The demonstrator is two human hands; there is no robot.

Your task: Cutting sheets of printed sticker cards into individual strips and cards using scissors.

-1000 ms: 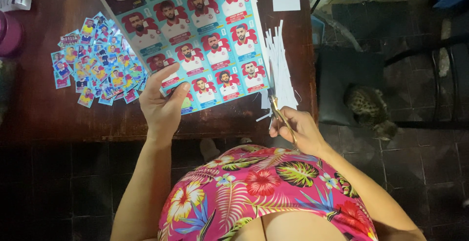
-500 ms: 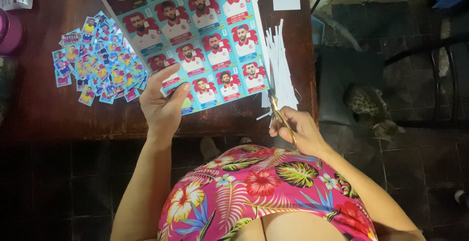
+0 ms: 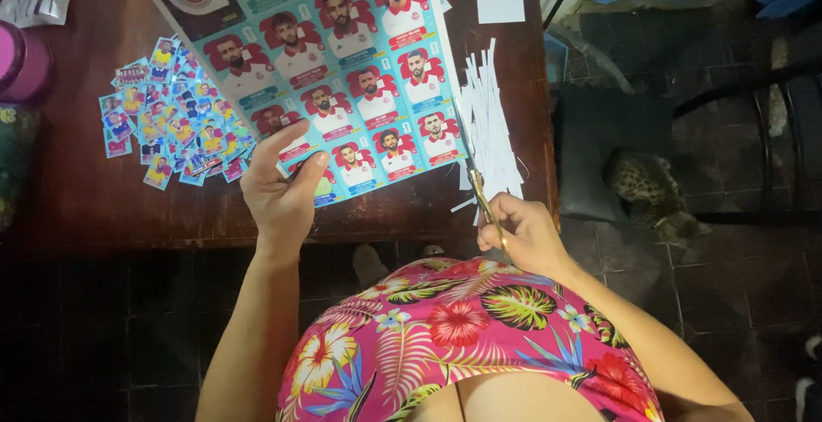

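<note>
while left hand [image 3: 278,195] grips sheet [image 3: 342,71], scissors [image 3: 479,191] at right edge.

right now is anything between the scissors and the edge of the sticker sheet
Nothing visible. The gold-handled scissors in the right hand already meet the right edge of the large light-blue sticker sheet, which the left hand holds; white paper strips lie beside them.

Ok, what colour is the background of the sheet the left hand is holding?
Light blue, with red-and-white portrait stickers in rows; the sheet shows best in the head view.
</note>
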